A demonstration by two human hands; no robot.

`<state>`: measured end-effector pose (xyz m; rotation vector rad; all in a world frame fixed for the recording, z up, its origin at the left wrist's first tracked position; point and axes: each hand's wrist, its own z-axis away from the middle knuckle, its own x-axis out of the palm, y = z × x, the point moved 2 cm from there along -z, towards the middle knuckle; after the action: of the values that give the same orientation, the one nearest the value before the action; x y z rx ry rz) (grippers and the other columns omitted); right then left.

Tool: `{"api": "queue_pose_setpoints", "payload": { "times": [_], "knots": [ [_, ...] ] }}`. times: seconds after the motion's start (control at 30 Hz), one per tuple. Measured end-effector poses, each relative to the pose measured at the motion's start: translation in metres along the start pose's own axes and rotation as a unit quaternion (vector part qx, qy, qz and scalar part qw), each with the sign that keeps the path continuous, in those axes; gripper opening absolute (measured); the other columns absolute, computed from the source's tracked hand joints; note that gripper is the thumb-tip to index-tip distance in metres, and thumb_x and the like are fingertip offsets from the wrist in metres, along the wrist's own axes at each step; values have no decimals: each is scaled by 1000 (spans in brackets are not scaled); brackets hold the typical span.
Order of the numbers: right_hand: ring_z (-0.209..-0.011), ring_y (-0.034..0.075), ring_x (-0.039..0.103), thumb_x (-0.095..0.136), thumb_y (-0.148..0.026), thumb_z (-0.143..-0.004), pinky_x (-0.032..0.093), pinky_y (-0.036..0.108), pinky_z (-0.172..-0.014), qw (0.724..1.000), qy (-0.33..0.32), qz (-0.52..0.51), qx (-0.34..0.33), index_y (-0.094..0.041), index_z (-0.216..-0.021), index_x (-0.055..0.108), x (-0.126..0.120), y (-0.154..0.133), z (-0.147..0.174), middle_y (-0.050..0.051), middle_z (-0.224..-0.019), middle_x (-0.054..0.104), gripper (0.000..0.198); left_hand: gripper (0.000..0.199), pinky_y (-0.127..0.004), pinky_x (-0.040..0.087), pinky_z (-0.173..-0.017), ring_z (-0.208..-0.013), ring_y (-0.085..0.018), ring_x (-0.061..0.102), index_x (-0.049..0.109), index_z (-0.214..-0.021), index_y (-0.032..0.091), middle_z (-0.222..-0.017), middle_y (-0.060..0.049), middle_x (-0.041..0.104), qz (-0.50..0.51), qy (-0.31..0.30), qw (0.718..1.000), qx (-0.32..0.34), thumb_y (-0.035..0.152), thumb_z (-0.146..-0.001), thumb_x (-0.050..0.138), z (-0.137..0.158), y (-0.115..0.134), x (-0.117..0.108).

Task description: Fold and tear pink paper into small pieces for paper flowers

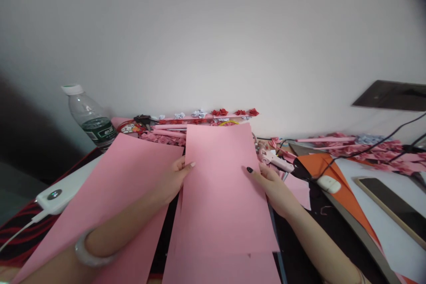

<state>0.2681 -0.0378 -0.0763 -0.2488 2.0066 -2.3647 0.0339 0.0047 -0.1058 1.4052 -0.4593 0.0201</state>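
Note:
Both hands grip one sheet of pink paper (221,195) by its two side edges, raised in front of me. My left hand (176,179) pinches the left edge, thumb on the front face. On the opposite edge my right hand (271,186) does the same, a dark-painted thumbnail showing. Below it lies more pink paper (219,270), partly covered by the held sheet. Another large pink sheet (133,177) rests on the table to the left, under my left forearm. The fingers behind the held sheet are mostly hidden.
A water bottle (95,120) and a white power bank (63,191) stand and lie at left. Paper flowers (219,112) line the wall. To the right are a pink glue gun (276,159), orange paper (319,164), a white earphone case (329,183), a phone (396,206) and black cables.

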Motion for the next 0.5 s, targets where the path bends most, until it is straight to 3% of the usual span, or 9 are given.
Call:
{"api": "queue_pose_setpoints", "payload": {
  "times": [0.17, 0.5],
  "knots": [
    [-81, 21, 64, 56, -36, -79, 50, 35, -70, 998, -47, 10, 51, -17, -119, 49, -4, 3, 2, 10, -101, 65, 44, 26, -32, 50, -74, -85, -22, 63, 58, -96, 15, -98, -8, 66, 50, 53, 997, 18, 31, -75, 61, -2, -1, -7],
    [-81, 19, 64, 54, -30, -82, 50, 33, -71, 995, -87, 12, 45, -17, -118, 49, -12, -3, 4, 9, -101, 65, 39, 37, -35, 49, -79, -102, -27, 56, 56, -110, 20, -114, -8, 59, 43, 27, 998, 41, 31, -75, 62, 1, 22, -11]
  ]
}}
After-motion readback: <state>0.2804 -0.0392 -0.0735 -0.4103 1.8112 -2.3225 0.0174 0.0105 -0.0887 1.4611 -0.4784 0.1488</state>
